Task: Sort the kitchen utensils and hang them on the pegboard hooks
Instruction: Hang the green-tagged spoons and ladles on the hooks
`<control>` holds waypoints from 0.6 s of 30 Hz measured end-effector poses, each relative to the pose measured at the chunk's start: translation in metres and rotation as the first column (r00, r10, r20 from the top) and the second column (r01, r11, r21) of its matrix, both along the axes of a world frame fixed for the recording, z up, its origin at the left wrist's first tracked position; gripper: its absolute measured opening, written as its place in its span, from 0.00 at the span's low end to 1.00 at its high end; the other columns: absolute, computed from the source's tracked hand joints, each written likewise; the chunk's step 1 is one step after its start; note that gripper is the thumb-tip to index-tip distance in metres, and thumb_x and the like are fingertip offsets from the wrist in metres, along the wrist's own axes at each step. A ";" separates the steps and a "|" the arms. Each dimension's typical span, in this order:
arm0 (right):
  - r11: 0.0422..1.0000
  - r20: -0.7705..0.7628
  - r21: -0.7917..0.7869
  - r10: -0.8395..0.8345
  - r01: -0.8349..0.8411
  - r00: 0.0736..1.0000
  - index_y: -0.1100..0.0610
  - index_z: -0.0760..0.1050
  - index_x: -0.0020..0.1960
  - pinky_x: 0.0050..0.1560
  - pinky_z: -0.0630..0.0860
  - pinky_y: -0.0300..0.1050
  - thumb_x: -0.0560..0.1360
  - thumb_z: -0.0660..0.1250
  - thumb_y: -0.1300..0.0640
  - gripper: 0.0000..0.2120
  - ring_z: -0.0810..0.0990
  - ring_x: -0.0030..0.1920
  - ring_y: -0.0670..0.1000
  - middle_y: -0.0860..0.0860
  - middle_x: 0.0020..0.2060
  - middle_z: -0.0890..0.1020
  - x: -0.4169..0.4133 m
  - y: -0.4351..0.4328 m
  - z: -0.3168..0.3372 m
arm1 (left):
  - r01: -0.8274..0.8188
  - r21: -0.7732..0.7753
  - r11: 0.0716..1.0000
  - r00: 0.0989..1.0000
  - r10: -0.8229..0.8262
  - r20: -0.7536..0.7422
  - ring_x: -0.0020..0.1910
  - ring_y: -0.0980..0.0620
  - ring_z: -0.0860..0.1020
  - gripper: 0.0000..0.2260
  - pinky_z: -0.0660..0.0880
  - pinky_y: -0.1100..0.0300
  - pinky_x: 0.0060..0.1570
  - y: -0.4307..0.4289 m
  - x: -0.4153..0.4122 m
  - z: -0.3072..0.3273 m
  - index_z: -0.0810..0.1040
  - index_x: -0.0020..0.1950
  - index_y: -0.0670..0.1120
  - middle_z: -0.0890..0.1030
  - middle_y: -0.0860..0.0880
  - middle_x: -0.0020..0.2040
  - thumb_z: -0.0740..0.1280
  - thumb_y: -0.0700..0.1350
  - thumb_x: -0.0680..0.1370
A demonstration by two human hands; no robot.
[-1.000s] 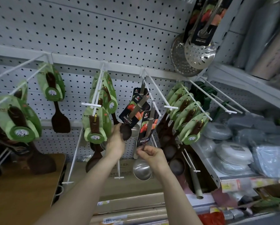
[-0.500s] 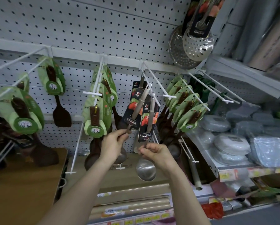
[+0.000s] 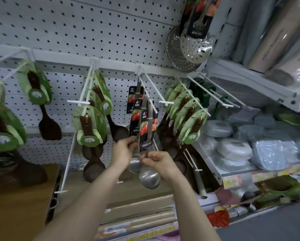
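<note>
A: Left hand (image 3: 124, 150)?
B: Fingertips pinch the rear ladle (image 3: 134, 165) at its handle, likely steadying it.
A: Right hand (image 3: 158, 161)?
B: Pinches the front ladle (image 3: 149, 178) below its card. Both ladles hang on the middle hook (image 3: 165, 102), probably being squared up.

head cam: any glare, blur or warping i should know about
Head view: wide-angle warping bows the pegboard and shelf rail; head view: soft highlights on the front ladle and skimmer; head view: left hand on the rear ladle and right hand on the front ladle are fairly sharp, rolls at right smeared.
</note>
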State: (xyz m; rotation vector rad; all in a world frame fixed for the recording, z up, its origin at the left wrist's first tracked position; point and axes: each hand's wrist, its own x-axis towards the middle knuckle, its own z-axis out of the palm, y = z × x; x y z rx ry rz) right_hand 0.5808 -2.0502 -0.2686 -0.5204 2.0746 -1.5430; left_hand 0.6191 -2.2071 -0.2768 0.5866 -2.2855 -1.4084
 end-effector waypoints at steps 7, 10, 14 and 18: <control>0.992 -0.102 0.126 0.043 -0.030 0.994 0.54 0.82 0.54 0.61 0.79 0.50 0.76 0.69 0.68 0.12 0.83 0.55 0.52 0.56 0.52 0.85 -0.028 0.006 0.024 | -0.073 0.049 0.996 0.995 0.077 -0.070 0.59 0.55 0.77 0.19 0.69 0.63 0.58 -0.012 -0.004 0.040 0.72 0.71 0.47 0.80 0.51 0.61 0.62 0.36 0.81; 0.980 -0.260 0.186 -0.013 0.064 0.966 0.46 0.81 0.45 0.56 0.81 0.57 0.76 0.70 0.63 0.11 0.85 0.49 0.55 0.53 0.46 0.86 -0.045 0.006 0.061 | -0.063 0.005 0.998 0.981 0.063 -0.182 0.60 0.59 0.75 0.18 0.71 0.63 0.61 -0.017 -0.002 0.069 0.72 0.71 0.49 0.77 0.53 0.64 0.62 0.38 0.81; 0.967 -0.475 0.039 -0.203 0.251 0.856 0.45 0.79 0.45 0.51 0.82 0.51 0.77 0.69 0.61 0.10 0.84 0.45 0.52 0.49 0.43 0.85 -0.060 -0.008 0.127 | -0.074 -0.017 0.997 0.949 0.065 -0.309 0.58 0.60 0.76 0.17 0.72 0.64 0.61 -0.020 -0.009 0.113 0.75 0.68 0.50 0.78 0.55 0.62 0.64 0.40 0.80; 0.981 -0.605 0.008 -0.152 0.196 0.782 0.51 0.84 0.52 0.57 0.80 0.48 0.77 0.70 0.60 0.07 0.83 0.48 0.47 0.46 0.45 0.85 -0.077 -0.031 0.170 | -0.094 -0.092 0.991 0.939 0.057 -0.340 0.52 0.61 0.79 0.13 0.74 0.64 0.58 -0.023 -0.023 0.145 0.80 0.62 0.49 0.82 0.56 0.54 0.67 0.40 0.79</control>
